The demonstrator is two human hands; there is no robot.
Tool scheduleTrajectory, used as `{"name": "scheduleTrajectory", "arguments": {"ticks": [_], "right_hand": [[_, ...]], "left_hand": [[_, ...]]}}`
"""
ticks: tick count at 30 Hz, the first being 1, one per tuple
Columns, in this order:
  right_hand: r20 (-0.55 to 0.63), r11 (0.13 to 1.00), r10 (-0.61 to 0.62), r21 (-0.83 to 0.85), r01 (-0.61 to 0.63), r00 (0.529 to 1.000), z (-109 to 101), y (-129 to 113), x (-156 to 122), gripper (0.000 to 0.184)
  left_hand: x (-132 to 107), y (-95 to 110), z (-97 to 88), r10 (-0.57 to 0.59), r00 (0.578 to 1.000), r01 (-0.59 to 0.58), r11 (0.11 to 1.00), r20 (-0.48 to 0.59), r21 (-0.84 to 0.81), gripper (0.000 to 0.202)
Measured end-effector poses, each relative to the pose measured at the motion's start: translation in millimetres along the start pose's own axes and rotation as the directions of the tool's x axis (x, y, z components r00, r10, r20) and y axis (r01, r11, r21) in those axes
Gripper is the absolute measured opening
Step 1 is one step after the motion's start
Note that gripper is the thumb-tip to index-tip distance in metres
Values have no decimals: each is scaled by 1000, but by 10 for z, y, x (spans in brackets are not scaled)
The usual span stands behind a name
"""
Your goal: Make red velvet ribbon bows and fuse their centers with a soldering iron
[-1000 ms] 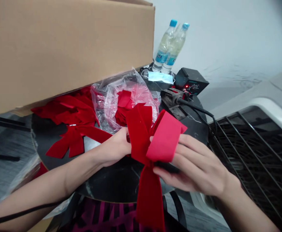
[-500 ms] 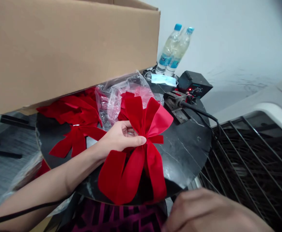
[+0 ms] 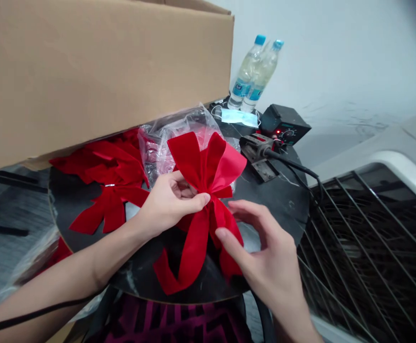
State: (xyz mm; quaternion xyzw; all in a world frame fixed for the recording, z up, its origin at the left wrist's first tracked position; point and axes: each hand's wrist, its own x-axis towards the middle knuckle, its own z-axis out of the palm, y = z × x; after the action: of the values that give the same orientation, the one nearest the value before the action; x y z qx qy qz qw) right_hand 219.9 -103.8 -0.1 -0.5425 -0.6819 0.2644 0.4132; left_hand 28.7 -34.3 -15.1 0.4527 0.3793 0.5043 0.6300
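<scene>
Fingers of the left hand (image 3: 170, 205) pinch closed on the knot of a red velvet bow (image 3: 203, 166), keeping its loops upright above a round black bench (image 3: 275, 209). The right hand's (image 3: 265, 259) fingers, half open, barely touch a ribbon tail (image 3: 229, 252), with a clear plastic bag (image 3: 158, 152) behind the bow.

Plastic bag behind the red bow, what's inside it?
Reddish material shows through the clear plastic bag, but the red velvet bow in the left hand covers its middle, so what lies there cannot be seen.
</scene>
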Motion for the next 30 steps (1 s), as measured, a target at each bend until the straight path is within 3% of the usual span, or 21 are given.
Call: {"name": "scheduleTrajectory", "arguments": {"ticks": [2,4,5,9,12,14,16,17,19,21,23,24,25,28,30], "right_hand": [[-59,993,-77,-93,72,995,30,3,-36,42],[-53,978,-133,-172,122,990,34,-3,-39,25],[-43,972,-139,-199,128,989,29,-7,-32,18],[8,972,-95,-214,95,995,-5,-34,7,18],[36,971,-128,-200,133,991,-22,-53,31,18],[22,990,-69,-119,71,997,-29,-49,56,13],[59,987,123,101,-128,991,-31,-21,92,11],[120,938,226,239,-249,967,-29,4,112,13],[294,744,356,486,-459,887,-15,71,144,20],[484,498,377,613,-613,790,15,149,152,25],[606,352,356,618,-703,711,47,213,132,27],[613,369,357,600,-709,705,59,233,117,28],[572,452,366,580,-678,734,64,242,101,28],[240,855,276,382,-352,931,46,209,75,20],[69,977,120,170,-131,990,30,156,73,11]], "left_hand": [[3,6,-9,3,1000,-3,1000,9,28,24],[4,1,-15,6,999,-7,999,32,31,25],[5,-5,-18,6,999,-7,1000,42,27,25],[19,-25,-42,-7,998,6,1000,63,17,24],[27,-25,-67,-28,996,25,999,86,27,23],[27,-17,-73,-49,994,47,999,96,23,23],[22,-7,-67,-79,990,82,996,113,-20,24],[19,-4,-60,-96,987,103,993,125,-52,25],[12,1,-47,-123,981,140,984,149,-109,26],[5,-2,-39,-136,979,154,981,149,-121,26],[1,-9,-41,-136,981,150,984,139,-94,25],[0,-14,-45,-135,982,146,986,132,-79,25],[0,-18,-49,-136,982,145,987,129,-66,24],[5,-23,-61,-148,979,154,987,138,-35,22],[8,-22,-62,-149,979,154,988,140,-26,22]]}}
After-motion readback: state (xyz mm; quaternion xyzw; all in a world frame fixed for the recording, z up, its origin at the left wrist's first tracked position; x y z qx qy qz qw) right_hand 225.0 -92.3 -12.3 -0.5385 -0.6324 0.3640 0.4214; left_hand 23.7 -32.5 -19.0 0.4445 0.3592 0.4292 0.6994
